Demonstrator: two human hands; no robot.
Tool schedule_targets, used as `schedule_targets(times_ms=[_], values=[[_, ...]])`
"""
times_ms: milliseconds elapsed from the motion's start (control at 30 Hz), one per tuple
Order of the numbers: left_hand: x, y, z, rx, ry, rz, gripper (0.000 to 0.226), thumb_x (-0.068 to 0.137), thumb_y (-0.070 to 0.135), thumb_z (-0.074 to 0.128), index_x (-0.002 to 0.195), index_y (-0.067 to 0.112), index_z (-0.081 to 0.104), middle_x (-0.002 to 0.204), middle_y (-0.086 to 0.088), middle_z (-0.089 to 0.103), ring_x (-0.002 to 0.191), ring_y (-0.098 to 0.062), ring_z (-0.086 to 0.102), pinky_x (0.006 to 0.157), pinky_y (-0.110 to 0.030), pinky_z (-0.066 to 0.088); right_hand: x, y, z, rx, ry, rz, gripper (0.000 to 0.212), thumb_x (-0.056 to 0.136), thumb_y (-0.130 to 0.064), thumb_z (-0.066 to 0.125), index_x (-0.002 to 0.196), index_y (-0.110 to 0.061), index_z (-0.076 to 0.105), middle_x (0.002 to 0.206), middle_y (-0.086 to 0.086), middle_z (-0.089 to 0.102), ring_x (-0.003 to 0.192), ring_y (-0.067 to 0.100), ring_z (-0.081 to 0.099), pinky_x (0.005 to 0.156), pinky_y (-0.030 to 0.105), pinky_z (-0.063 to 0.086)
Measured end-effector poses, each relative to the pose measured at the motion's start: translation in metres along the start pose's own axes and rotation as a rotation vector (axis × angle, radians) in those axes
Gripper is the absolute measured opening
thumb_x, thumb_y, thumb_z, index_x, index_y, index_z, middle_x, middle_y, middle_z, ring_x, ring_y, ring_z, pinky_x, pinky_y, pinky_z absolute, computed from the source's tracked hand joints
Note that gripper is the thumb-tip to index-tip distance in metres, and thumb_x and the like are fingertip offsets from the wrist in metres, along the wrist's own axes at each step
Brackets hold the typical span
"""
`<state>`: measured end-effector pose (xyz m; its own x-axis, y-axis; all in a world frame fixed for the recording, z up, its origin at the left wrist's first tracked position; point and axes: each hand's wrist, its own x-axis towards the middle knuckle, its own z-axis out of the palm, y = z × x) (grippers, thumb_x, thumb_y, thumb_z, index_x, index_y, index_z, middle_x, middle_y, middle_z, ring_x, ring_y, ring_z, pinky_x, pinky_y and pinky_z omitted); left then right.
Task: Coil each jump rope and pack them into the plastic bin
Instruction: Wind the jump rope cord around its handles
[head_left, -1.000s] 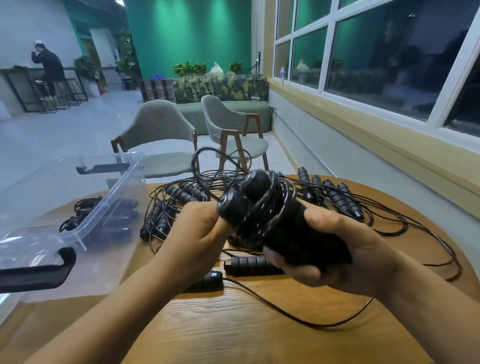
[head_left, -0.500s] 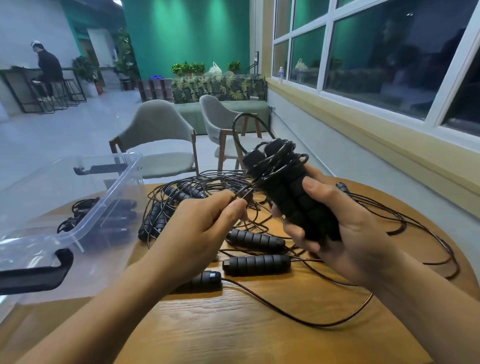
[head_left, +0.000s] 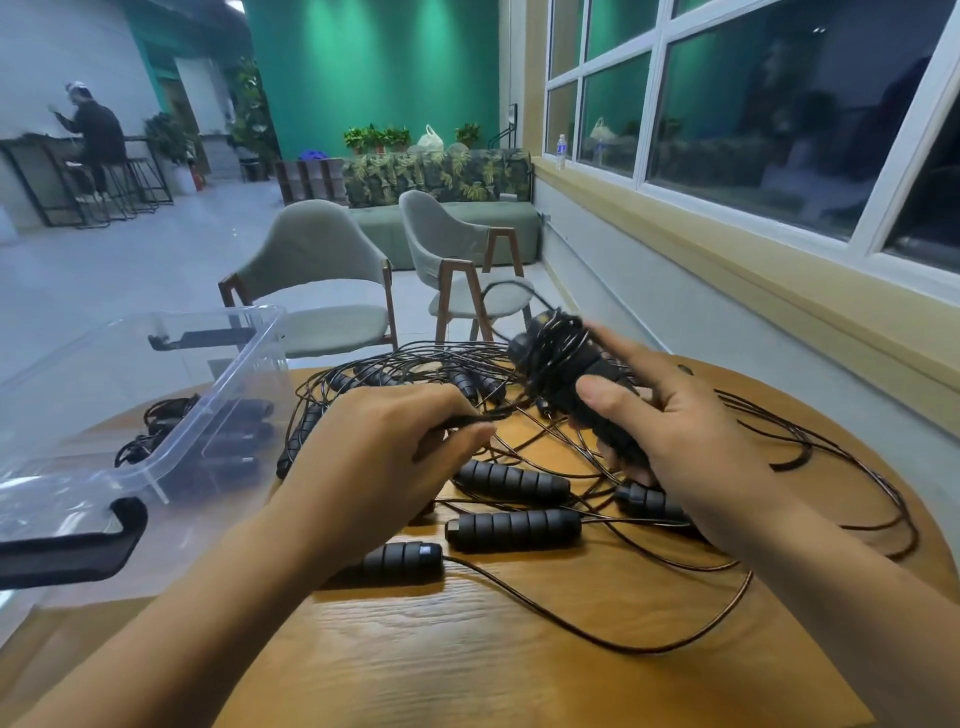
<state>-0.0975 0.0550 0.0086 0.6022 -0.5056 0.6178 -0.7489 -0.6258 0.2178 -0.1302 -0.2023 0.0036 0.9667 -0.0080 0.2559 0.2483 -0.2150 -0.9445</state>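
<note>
My right hand (head_left: 685, 441) grips a jump rope bundle (head_left: 566, 371): two black foam handles held together with thin black cord wound around their upper part. My left hand (head_left: 384, 457) pinches the loose cord (head_left: 498, 413) that runs from the bundle, pulled taut to the left. Several more black-handled jump ropes (head_left: 511, 480) lie tangled on the round wooden table (head_left: 467, 665). A clear plastic bin (head_left: 156, 415) with black latches stands at the left, with coiled ropes (head_left: 171, 421) inside.
Loose cord loops spread across the table's right side (head_left: 831, 478) and front (head_left: 623, 639). Two grey chairs (head_left: 317, 280) stand beyond the table. A window wall runs along the right. A person sits far off at the back left.
My right hand has lowered and tilted the bundle from chest height toward the table. My left hand dropped lower and left, drawing the cord tight across the wraps.
</note>
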Motion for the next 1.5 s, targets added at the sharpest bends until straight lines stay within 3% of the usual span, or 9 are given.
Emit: schedule_targets(times_ms=[200,333,500,567,733,967,1067,1367,1500], values=[[0.002,0.000,-0.009,-0.048,-0.061,0.099,0.021,0.088,0.047,0.077,0.094,0.027,0.075,0.082,0.018,0.066,0.072,-0.007,0.065,0.059,-0.027,0.055,0.000,-0.008,-0.011,-0.308,-0.348,0.161,0.049,0.101,-0.043,0.069,0.137,-0.072,0.054,0.098,-0.016,0.076,0.068,0.002,0.067,0.057,0.013,0.048],[0.001,0.004,-0.008,-0.140,-0.147,0.138,0.029,0.079,0.058,0.080,0.088,0.031,0.073,0.080,0.021,0.065,0.073,-0.005,0.065,0.058,-0.023,0.054,-0.002,-0.014,-0.017,-0.294,-0.658,0.317,0.047,0.101,-0.044,0.069,0.140,-0.067,0.056,0.103,0.002,0.079,0.075,0.016,0.065,0.057,0.025,0.043],[0.000,0.005,-0.009,-0.325,-0.211,0.074,0.033,0.070,0.050,0.091,0.084,0.027,0.072,0.074,0.013,0.065,0.067,-0.011,0.062,0.055,-0.018,0.045,-0.001,-0.015,-0.023,-0.141,-0.970,0.366,0.049,0.105,-0.038,0.068,0.149,-0.054,0.055,0.112,0.019,0.075,0.081,0.025,0.062,0.060,0.033,0.040],[-0.001,0.003,-0.008,-0.438,-0.221,0.014,0.029,0.071,0.047,0.090,0.083,0.028,0.072,0.074,0.004,0.066,0.067,-0.018,0.062,0.053,-0.030,0.046,-0.002,-0.014,-0.022,-0.049,-1.046,0.367,0.053,0.102,-0.034,0.067,0.152,-0.047,0.055,0.111,0.020,0.073,0.079,0.027,0.060,0.059,0.036,0.038],[0.002,0.000,0.000,-0.620,-0.185,-0.060,0.038,0.085,0.071,0.066,0.078,0.034,0.067,0.072,0.003,0.065,0.064,-0.017,0.060,0.056,-0.033,0.046,-0.001,-0.006,-0.016,0.249,-1.122,0.310,0.062,0.096,-0.034,0.070,0.156,-0.028,0.053,0.106,0.027,0.065,0.070,0.025,0.049,0.051,0.039,0.027],[-0.006,0.002,0.009,-0.634,-0.113,-0.186,0.029,0.099,0.038,0.048,0.076,0.027,0.061,0.070,-0.001,0.062,0.061,-0.007,0.055,0.060,-0.017,0.045,0.000,-0.007,-0.010,0.585,-0.966,0.176,0.079,0.095,-0.034,0.073,0.161,-0.016,0.034,0.104,0.028,0.065,0.066,0.033,0.063,0.057,0.026,0.050],[-0.008,0.005,0.012,-0.614,-0.142,-0.247,0.034,0.103,0.046,0.047,0.074,0.034,0.060,0.062,0.000,0.061,0.053,-0.012,0.055,0.056,-0.019,0.044,0.009,-0.022,-0.004,0.611,-0.888,-0.050,0.071,0.104,-0.037,0.065,0.140,0.004,0.020,0.111,0.001,0.076,0.085,0.006,0.077,0.074,0.015,0.060],[-0.006,0.010,0.013,-0.417,-0.175,-0.220,0.020,0.100,0.039,0.061,0.117,0.034,0.069,0.077,0.009,0.066,0.063,-0.018,0.062,0.055,-0.037,0.054,0.001,0.005,-0.015,0.798,-0.569,0.099,0.058,0.100,-0.044,0.071,0.149,-0.017,0.055,0.112,0.023,0.061,0.071,0.018,0.058,0.050,0.022,0.042],[-0.007,0.013,0.012,-0.334,-0.170,-0.196,0.023,0.100,0.035,0.066,0.122,0.034,0.069,0.082,0.023,0.067,0.069,-0.012,0.065,0.058,-0.020,0.049,0.004,0.004,-0.015,0.728,-0.384,0.112,0.048,0.102,-0.044,0.062,0.144,-0.021,0.062,0.111,0.023,0.064,0.070,0.019,0.055,0.049,0.023,0.041]])
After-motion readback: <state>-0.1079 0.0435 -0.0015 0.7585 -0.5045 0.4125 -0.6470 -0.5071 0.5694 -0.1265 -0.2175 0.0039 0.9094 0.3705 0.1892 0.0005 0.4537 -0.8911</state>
